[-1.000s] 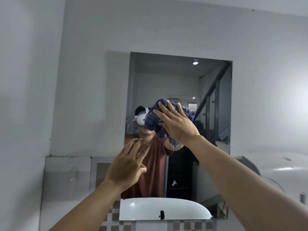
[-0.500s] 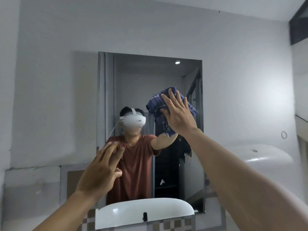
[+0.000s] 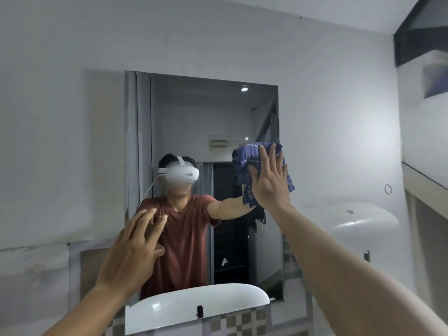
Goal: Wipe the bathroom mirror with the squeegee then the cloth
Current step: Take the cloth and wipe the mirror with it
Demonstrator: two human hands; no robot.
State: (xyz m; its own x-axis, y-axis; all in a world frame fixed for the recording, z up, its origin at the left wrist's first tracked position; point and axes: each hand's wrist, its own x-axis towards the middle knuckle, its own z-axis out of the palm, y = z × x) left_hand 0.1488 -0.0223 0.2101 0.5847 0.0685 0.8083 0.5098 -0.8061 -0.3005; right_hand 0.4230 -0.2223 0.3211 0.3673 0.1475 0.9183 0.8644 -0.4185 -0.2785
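Note:
A rectangular mirror (image 3: 203,122) hangs on the pale wall straight ahead. My right hand (image 3: 270,183) presses a blue checked cloth (image 3: 244,161) flat against the glass near the mirror's right edge, fingers spread over it. My left hand (image 3: 132,253) hovers lower left, in front of the mirror's bottom left part, fingers apart and holding nothing. The mirror reflects a person in a red shirt with a white headset. No squeegee is in view.
A white basin (image 3: 349,221) juts from the wall at the right, and its reflection shows at the mirror's bottom. Checked tiles (image 3: 232,321) run below the mirror. A ledge (image 3: 426,180) lines the right wall.
My right hand has slid the cloth rightward across the glass, from the mirror's middle to its right edge. The view has shifted right. My left hand stays open at the lower left.

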